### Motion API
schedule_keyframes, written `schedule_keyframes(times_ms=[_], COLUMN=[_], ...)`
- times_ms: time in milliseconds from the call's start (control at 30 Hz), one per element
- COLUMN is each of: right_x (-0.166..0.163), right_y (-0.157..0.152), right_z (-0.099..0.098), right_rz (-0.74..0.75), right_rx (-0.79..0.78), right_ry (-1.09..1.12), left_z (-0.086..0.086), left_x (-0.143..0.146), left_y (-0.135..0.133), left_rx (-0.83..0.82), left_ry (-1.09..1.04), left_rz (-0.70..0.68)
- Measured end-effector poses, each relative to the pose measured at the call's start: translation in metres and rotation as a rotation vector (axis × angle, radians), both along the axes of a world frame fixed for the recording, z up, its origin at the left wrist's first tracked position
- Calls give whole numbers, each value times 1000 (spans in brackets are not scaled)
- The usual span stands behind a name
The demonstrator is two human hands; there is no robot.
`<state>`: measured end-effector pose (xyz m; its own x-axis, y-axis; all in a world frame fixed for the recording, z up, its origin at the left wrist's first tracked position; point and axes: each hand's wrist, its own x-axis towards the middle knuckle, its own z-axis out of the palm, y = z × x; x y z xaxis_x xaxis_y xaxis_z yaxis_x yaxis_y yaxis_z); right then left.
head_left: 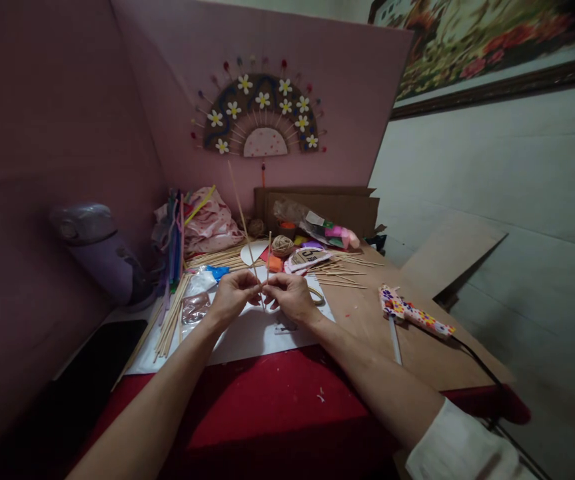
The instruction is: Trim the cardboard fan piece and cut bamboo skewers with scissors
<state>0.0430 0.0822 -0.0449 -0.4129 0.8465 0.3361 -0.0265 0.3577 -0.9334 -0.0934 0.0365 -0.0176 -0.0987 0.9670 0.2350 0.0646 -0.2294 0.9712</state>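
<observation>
My left hand (pixel 234 295) and my right hand (pixel 291 297) meet over a white sheet (pixel 247 337) on the table, both with fingers pinched together. Between them they hold thin wooden sticks: a long stick (pixel 243 220) leans up and to the left from my left fingers, and a shorter stick (pixel 268 257) stands nearly upright at my right fingertips. A bundle of more sticks (pixel 172 320) lies just left of my left hand.
A flower-patterned glue gun (pixel 412 313) with a black cord lies on the brown board at right. A twine ball (pixel 282 245), coloured scraps and loose sticks crowd the back. A purple bottle (pixel 97 250) stands left. A fan-shaped flower decoration (pixel 262 113) hangs on the pink backboard.
</observation>
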Motion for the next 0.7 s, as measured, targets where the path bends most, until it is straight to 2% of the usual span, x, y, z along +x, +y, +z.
schedule_keyframes(times_ms=[400,700], right_x=[2,0], right_y=[-1,-3], right_z=[-3,-2], right_rz=[70,88], right_rx=[44,84], right_ry=[-181,-212], left_z=[-7,10], left_x=[-2,12], left_y=[5,3], left_rx=[-10,159], left_ry=[64,-43], left_rz=[71,118])
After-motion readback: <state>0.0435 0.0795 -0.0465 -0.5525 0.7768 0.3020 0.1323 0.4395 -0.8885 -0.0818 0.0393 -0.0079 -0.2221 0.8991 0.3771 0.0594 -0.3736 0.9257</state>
